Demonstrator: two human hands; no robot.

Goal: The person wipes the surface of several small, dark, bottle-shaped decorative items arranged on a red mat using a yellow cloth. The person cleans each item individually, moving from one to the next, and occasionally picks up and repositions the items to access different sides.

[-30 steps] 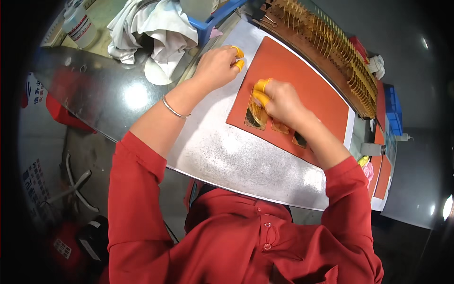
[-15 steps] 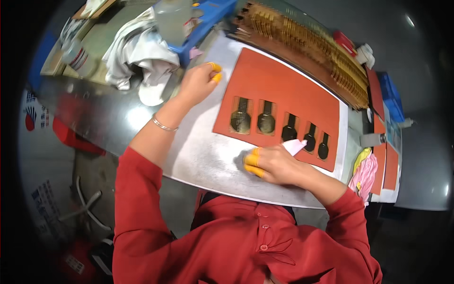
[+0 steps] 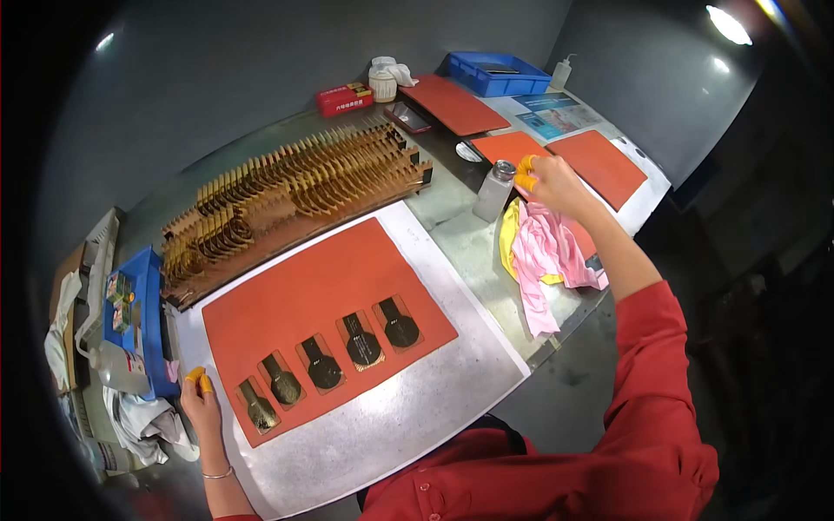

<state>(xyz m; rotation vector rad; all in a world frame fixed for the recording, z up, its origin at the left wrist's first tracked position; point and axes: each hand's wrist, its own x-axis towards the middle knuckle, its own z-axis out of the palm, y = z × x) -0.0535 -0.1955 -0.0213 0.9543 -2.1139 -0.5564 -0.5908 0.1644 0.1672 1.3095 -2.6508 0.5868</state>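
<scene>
A red mat point(image 3: 339, 278) lies on a silver sheet point(image 3: 417, 417) and holds a row of several dark, gold-edged flat parts point(image 3: 323, 363) in recesses. My left hand point(image 3: 201, 404), with yellow finger covers, rests flat on the sheet at the mat's left corner and holds nothing. My right hand point(image 3: 546, 182), also with yellow fingertips, is stretched out to the right over the top of a pink cloth point(image 3: 547, 252). Its fingertips are close to a small clear bottle point(image 3: 493, 191). Whether it grips the cloth is unclear.
A long rack of gold flat parts point(image 3: 295, 182) runs behind the mat. Further red mats point(image 3: 601, 162) and a blue bin point(image 3: 499, 74) sit far right. A blue tray point(image 3: 139, 321) and white rags point(image 3: 148, 424) are at the left edge. A yellow cloth point(image 3: 508, 239) lies under the pink one.
The view swung sharply. My right hand left the sheet in front of the mat and reached right to the pink cloth by the bottle. My left hand now rests at the mat's left corner.
</scene>
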